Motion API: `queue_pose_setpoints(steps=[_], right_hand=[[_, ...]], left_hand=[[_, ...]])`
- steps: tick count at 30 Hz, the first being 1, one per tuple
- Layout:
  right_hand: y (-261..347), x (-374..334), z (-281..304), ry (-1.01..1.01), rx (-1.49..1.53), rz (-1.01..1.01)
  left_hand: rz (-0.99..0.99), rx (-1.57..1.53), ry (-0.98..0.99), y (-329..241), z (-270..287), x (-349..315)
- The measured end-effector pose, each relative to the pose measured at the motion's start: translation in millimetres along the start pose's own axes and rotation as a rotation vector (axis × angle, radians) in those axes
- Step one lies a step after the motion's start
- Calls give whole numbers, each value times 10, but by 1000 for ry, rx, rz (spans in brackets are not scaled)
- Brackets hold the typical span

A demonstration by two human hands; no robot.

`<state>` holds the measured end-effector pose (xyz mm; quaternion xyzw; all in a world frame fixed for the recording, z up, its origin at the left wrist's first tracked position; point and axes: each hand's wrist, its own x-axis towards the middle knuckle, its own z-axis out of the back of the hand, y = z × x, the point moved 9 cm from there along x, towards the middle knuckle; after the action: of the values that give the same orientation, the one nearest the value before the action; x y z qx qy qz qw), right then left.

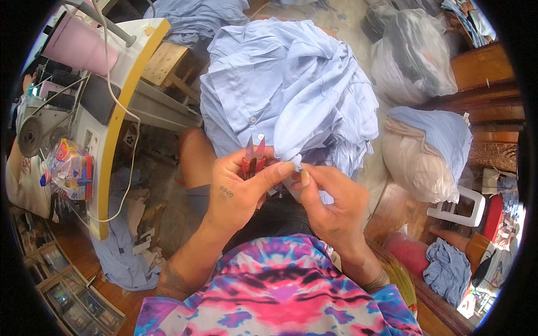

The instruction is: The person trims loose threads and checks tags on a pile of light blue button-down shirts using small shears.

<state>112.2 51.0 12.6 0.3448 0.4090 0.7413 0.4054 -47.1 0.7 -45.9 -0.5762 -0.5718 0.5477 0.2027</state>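
Garment (241, 84): pale blue, crumpled, white-buttoned. Left hand (235, 187), right hand (337, 203) both pinching it; left also grips red-handled snips (247, 164).

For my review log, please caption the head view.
Left hand, holding red snips, and right hand pinch light-blue cloth.
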Motion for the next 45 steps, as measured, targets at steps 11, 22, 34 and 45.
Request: queue_pose_setpoints(steps=[11,22,34,45], right_hand=[[-612,-237,-489,151,1143,-733],[-570,-220,-772,206,1414,-754],[-512,-249,-857,196,1452,-749],[-627,-296,-858,74,1386,-680]], left_hand=[[-129,120,26,-223,-17,-59],[150,182,179,18,-188,-541],[52,311,145,-57,-131,-480],[-82,362,113,-97,-58,-440]])
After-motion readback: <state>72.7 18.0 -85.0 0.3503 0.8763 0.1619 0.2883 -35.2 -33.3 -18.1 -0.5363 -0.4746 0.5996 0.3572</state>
